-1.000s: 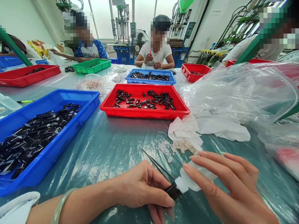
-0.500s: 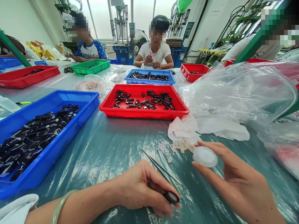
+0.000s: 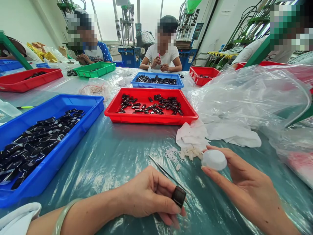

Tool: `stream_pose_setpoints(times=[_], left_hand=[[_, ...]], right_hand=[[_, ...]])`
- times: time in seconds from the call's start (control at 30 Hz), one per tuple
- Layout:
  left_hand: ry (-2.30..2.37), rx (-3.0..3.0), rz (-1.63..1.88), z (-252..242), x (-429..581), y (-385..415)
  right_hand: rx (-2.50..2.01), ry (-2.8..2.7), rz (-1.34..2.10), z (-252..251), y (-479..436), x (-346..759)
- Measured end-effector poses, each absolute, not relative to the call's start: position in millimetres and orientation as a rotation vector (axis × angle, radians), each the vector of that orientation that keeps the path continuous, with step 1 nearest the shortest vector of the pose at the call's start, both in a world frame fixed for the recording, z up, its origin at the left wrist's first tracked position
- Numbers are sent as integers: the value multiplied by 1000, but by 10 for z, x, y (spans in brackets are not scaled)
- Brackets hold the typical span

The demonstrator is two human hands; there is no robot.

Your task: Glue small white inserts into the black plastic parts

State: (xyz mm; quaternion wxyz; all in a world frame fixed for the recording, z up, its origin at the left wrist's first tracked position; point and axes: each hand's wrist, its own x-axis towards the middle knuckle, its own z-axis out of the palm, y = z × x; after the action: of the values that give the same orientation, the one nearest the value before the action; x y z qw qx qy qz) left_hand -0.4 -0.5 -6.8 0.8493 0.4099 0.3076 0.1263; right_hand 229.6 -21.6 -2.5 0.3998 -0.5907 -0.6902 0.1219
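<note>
Between the thumb and fingers of my left hand [image 3: 153, 195] is a small glossy black plastic piece [image 3: 179, 196], its flat face turned up. My right hand [image 3: 249, 189] pinches a round white translucent cap [image 3: 214, 160] by its edges, held above the table. Metal tweezers [image 3: 168, 173] lie on the table just behind my left hand, partly hidden by it. Close by my right fingertips are a pile of small cream-coloured pieces [image 3: 192, 152] and some tiny white bits [image 3: 171, 154].
A red tray [image 3: 151, 120] of black pieces stands ahead; a blue tray [image 3: 73, 130] full of them is at left. Crumpled white tissue [image 3: 192, 135] and clear plastic bags [image 3: 234, 98] lie at right. Co-workers sit across the plastic-covered table [image 3: 117, 147].
My left hand has turned the black piece from its end showing to its broad face. My right hand has tipped the white cap and shifted slightly left and up.
</note>
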Motion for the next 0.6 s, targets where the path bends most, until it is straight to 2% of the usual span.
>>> stream_pose_setpoints(times=[0.6], left_hand=[[631,841,263,-80,-15,4]], right_hand=[[-1455,-1844,211,-66,-211,2302]])
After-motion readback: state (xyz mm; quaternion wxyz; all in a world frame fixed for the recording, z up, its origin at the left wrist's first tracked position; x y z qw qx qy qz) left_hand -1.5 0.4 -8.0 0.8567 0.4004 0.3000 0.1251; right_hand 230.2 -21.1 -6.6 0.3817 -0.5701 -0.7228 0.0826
